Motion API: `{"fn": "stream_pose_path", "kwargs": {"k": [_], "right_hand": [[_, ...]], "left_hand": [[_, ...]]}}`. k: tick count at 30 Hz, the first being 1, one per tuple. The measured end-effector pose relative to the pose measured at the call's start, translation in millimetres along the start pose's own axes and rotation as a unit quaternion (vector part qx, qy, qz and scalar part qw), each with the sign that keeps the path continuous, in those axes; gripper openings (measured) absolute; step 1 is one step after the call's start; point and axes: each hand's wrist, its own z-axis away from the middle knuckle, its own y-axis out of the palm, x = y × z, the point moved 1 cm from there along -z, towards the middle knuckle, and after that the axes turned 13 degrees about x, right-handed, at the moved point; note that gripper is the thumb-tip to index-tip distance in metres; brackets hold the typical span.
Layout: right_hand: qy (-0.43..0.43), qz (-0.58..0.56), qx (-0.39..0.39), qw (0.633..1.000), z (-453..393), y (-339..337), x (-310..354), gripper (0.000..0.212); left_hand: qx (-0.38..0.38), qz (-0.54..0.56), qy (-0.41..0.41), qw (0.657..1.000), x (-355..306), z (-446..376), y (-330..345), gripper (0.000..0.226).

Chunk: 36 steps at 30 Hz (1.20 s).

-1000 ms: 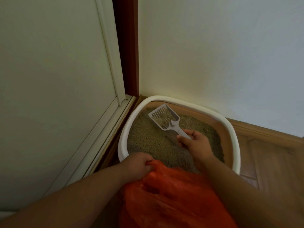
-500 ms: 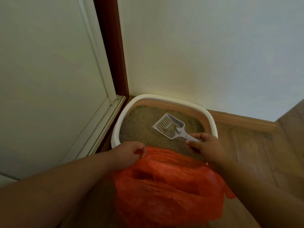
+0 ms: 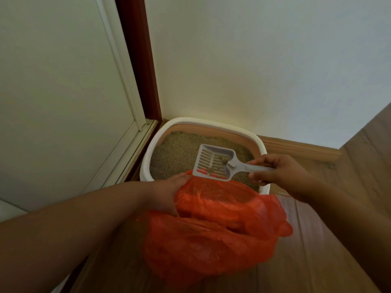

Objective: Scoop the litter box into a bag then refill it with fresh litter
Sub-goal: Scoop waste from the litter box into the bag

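While the left hand (image 3: 167, 195) grips the near-left edge of the orange bag (image 3: 213, 227), the litter box (image 3: 148, 157) sits in the far corner on the floor (image 3: 317, 250), filled with litter (image 3: 179, 146). Above the bag's mouth, the slotted scoop (image 3: 213, 163) carries a few clumps, its handle pinched by the right hand (image 3: 283, 172).

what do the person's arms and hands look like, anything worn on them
Both forearms are bare as far as the picture shows: no sleeves, gloves, watch or bracelets. The left hand and right hand show no rings that can be made out, though the dim light hides fine detail. Upper arms lie outside the view.
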Motion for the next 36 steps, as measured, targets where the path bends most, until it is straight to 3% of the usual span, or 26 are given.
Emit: {"fn": "stream_pose_path", "kwargs": {"k": [6, 11, 25, 31, 36], "right_hand": [[0.015, 0.184, 0.078, 0.980, 17, -8, 25, 0.027], [0.024, 0.401, 0.126, 0.907, 19, 2, 46, 0.025], [-0.009, 0.594, 0.181, 0.784, 9, 50, 71, 0.026], [0.030, 0.550, 0.155, 0.820, 9, 40, 80, 0.020], [0.099, 0.300, 0.118, 0.941, 5, 3, 85, 0.018]], "left_hand": [[-0.025, 0.070, 0.028, 0.997, 1, 4, 0, 0.131], [-0.037, 0.096, 0.033, 0.994, -7, 8, -2, 0.119], [-0.028, 0.088, 0.053, 0.994, -13, 5, -4, 0.123], [-0.039, 0.065, 0.029, 0.997, -11, 4, -6, 0.115], [-0.088, 0.169, 0.030, 0.981, 5, -2, -6, 0.085]]}}
